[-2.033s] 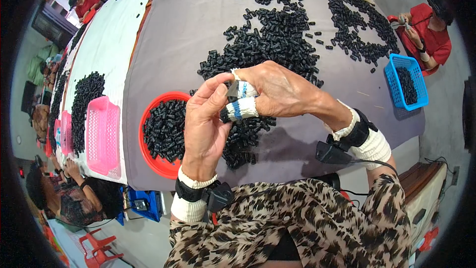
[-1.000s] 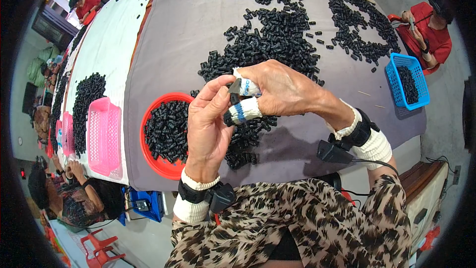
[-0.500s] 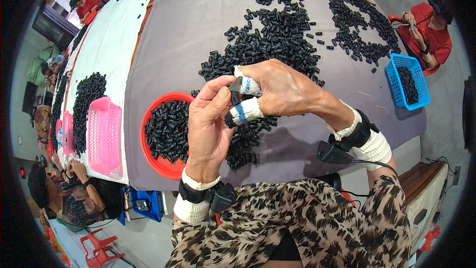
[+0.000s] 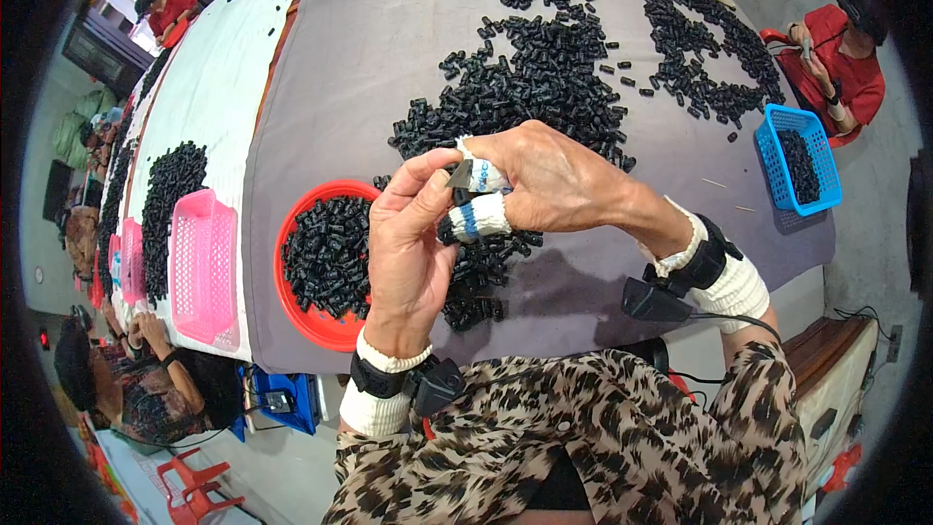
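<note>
Standing beside the long counter [image 4: 369,49] draped in grey cloth, I see the person's two hands meet just above the near edge of a heap of small black plastic pieces [image 4: 530,78]. The left hand [image 4: 408,248] is raised with palm turned inward, its thumb and forefinger pinched on a small dark piece [image 4: 459,176] that is mostly hidden between the fingers. The right hand [image 4: 554,180] comes in from the other side, two of its fingers wrapped in white tape [image 4: 479,217], one with a blue stripe, and it is closed on the same little piece from the opposite end. To my eye this is the handling stage on a single piece, both hands working it together, though whether they are trimming, joining or checking it I cannot tell. Just below and left of the hands sits a round red tray [image 4: 313,323] already filled with the same black pieces, and beyond it a pink basket [image 4: 202,267] on the white cloth. I would judge the next move calls for a firm, steady pinch without letting so small a piece slip. A blue basket [image 4: 768,151] sits at the far right corner.
</note>
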`<state>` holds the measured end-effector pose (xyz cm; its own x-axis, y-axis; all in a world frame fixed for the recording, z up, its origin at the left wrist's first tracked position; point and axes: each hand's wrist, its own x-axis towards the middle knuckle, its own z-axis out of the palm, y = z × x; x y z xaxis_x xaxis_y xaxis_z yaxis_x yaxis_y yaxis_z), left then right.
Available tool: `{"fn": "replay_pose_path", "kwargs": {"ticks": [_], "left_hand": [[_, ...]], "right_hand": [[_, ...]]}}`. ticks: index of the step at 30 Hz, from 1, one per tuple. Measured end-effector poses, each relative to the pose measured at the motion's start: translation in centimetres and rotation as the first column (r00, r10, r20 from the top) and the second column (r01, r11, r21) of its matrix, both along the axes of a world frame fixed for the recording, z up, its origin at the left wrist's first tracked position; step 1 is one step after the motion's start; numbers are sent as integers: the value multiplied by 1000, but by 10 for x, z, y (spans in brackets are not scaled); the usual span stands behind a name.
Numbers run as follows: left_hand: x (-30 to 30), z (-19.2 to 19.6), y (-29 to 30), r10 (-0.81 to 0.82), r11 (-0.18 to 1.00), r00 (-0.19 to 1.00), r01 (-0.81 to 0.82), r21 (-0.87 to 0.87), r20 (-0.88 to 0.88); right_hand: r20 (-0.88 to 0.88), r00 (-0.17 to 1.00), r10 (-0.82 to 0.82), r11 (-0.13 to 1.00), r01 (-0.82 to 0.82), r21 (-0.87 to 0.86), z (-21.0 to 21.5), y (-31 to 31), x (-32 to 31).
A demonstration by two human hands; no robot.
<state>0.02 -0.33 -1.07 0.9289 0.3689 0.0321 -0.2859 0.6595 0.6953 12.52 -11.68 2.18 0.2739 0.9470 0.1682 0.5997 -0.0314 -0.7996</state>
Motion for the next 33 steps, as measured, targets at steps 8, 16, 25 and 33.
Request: {"fn": "replay_pose_path", "kwargs": {"ticks": [8,16,25,33], "left_hand": [[-1,6,0,-31,983,999,38,-180,39],[2,14,-5,12,1000,997,-10,21,-77],[4,9,-4,40,998,996,-43,-41,-75],[1,3,-2,-3,993,1000,1,-121,-12]], "right_hand": [[-90,990,-107,992,113,64,18,-1,-9],[-57,992,-112,989,117,92,11,-3,-9],[-102,983,-153,987,158,37,11,-3,-6],[-31,998,-50,998,51,30,11,-1,-3]]}}
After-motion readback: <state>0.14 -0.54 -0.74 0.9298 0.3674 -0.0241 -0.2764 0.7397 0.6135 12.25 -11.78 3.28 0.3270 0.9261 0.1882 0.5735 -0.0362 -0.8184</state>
